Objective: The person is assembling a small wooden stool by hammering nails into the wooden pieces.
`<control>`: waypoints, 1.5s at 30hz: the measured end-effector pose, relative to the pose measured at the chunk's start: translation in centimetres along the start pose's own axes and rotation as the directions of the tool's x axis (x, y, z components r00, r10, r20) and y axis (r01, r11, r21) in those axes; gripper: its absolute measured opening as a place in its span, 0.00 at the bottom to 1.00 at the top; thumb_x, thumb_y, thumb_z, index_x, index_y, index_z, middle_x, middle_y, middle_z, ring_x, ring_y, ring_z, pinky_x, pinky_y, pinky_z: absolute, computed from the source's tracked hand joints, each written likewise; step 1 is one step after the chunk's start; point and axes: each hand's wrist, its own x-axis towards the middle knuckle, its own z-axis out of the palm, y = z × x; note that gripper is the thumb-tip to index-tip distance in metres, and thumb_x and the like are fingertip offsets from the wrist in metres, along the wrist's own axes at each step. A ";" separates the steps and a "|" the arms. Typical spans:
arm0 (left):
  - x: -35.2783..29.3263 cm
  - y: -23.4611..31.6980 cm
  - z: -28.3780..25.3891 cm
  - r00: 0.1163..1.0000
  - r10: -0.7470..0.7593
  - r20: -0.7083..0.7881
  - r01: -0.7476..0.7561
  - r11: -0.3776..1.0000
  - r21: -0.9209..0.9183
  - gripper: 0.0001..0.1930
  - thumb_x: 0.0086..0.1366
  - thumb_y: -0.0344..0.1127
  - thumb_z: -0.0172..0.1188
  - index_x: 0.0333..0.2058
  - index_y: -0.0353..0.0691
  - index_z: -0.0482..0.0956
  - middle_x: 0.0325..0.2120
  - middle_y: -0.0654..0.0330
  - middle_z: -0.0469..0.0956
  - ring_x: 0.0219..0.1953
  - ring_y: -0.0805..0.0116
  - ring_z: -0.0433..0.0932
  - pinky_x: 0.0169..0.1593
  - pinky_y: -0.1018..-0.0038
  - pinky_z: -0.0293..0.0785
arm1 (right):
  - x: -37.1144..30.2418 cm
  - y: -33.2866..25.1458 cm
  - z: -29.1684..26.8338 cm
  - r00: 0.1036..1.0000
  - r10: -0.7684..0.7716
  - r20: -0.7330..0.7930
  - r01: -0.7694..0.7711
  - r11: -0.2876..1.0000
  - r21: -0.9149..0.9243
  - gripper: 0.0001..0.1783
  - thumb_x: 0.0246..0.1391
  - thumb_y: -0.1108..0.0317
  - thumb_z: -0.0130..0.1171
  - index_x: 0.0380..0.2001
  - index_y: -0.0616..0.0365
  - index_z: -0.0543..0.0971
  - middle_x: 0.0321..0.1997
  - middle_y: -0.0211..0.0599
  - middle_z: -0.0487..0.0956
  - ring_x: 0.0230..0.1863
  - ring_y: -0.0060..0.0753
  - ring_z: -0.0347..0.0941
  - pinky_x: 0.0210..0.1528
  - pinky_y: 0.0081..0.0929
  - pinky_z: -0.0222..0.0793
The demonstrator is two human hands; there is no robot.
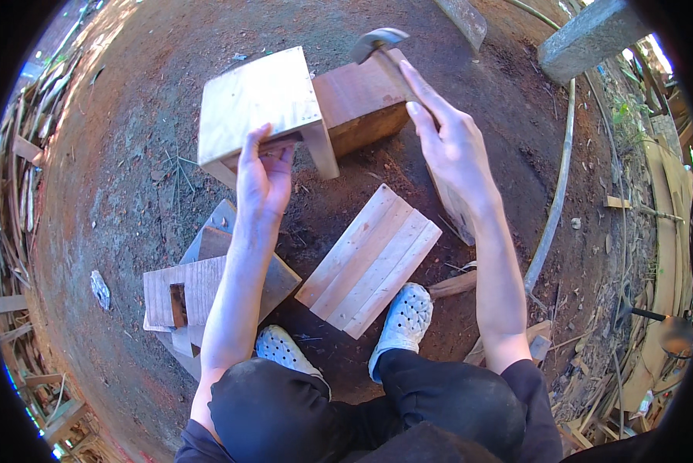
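My left hand (263, 176) grips the near edge of a small wooden stool (255, 94), thumb on its pale top and fingers underneath. The stool is slightly tilted, with short board legs showing below the top. My right hand (456, 147) is closed around the wooden handle of a hammer (380, 43), forefinger stretched along it. Its metal head is blurred and appears above a reddish-brown wooden block (362, 92), right of the stool. Whether the head touches anything, I cannot tell.
Between my arms lies a slatted wooden panel (369, 261), near my pale clogs (404, 320). Cut boards (200, 285), one with a rectangular hole, are stacked at left. A concrete post (593, 42) stands far right. Scrap wood (11, 208) lines the left side; a pale pole (558, 193) lies right.
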 end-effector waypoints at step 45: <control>-3.0 -6.1 0.9 0.996 -0.090 0.009 0.089 0.995 0.038 0.13 0.62 0.32 0.69 0.43 0.37 0.78 0.46 0.59 0.79 0.54 0.68 0.78 0.64 0.69 0.75 | 2.7 -4.5 2.1 0.961 -0.193 -0.199 0.156 0.969 -0.190 0.25 0.71 0.59 0.49 0.69 0.29 0.68 0.33 0.41 0.86 0.32 0.42 0.85 0.38 0.41 0.81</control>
